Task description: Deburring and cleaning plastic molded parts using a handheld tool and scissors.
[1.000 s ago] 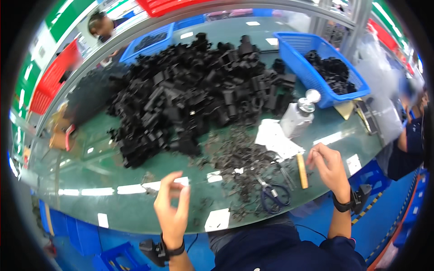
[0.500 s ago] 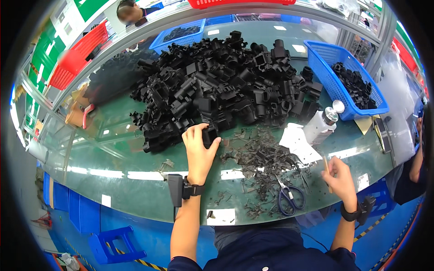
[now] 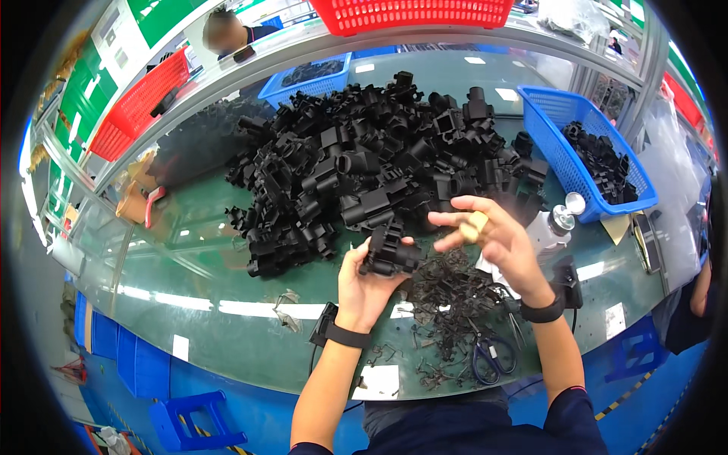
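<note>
A black molded plastic part [image 3: 390,252] with a round tube rests in my left hand [image 3: 364,292], fingers and thumb closed about it, just in front of the pile. My right hand [image 3: 497,243] is raised to the right of this part, several fingers stretched out toward it. Against those fingers sits a short yellowish-tan object [image 3: 474,226], blurred, its kind unclear. Behind both hands lies a big pile of black plastic parts [image 3: 364,152]. Black plastic scraps [image 3: 447,303] are heaped below my right hand. Blue-handled snips [image 3: 491,358] lie near the front edge.
A blue basket [image 3: 546,125] of black parts stands at the right, another blue basket [image 3: 273,95] at the back. A bottle with a metal top [image 3: 547,227] is partly behind my right hand. A red basket [image 3: 409,19] sits on the overhead rail. A person [image 3: 231,34] is beyond it.
My left hand has drawn back from the pile's edge with a black part now plainly in it. My right hand has swung up and left from the table's right side toward that part.
</note>
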Demonstrator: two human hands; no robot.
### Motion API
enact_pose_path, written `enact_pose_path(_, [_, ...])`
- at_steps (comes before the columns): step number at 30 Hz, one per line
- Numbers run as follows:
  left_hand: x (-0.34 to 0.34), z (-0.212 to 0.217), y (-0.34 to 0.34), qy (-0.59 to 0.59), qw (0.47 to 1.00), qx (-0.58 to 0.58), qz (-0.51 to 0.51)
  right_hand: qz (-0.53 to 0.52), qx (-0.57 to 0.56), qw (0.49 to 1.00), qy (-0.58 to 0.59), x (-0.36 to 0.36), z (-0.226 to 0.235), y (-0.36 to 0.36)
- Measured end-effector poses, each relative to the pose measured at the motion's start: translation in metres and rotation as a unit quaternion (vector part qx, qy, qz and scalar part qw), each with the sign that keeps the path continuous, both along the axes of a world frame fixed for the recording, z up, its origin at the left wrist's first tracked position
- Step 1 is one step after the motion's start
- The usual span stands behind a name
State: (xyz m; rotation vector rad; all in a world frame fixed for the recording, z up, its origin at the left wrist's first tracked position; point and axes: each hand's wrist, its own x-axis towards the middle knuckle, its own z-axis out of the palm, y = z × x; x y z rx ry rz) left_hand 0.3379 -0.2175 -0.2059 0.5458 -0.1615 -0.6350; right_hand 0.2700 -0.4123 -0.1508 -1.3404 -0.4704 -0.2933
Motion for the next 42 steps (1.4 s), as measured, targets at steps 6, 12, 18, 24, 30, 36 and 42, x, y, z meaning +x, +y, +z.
enact_pose_path(6, [-0.017, 0.008, -0.006, -0.115, 0.985, 0.126, -0.012, -0.073, -0.059, 0.994, 0.049, -0.013, -0.032, 0.001])
enact_pose_path(12, [-0.025, -0.006, -0.013, -0.226, 0.945, 0.229, 0.061, -0.242, -0.192, 0.951, 0.008, -0.008, -0.029, 0.019])
enact_pose_path(18, [-0.033, -0.016, -0.021, -0.316, 0.916, 0.246, 0.027, -0.158, -0.178, 0.969, 0.073, -0.005, -0.050, 0.030])
enact_pose_path(24, [-0.030, -0.012, -0.020, -0.037, 0.980, 0.187, 0.053, -0.170, -0.209, 0.961, 0.060, -0.010, -0.039, 0.035])
enact_pose_path(30, [-0.009, -0.008, -0.012, -0.127, 0.975, 0.156, 0.090, -0.164, -0.318, 0.931, -0.073, -0.017, -0.048, 0.052])
enact_pose_path(36, [0.011, 0.004, 0.004, -0.135, 0.965, 0.108, 0.195, -0.159, -0.240, 0.954, 0.084, -0.025, -0.038, 0.053])
enact_pose_path(42, [0.030, 0.014, 0.031, -0.230, 0.902, 0.157, 0.330, -0.138, -0.101, 0.979, 0.111, -0.031, -0.025, 0.028])
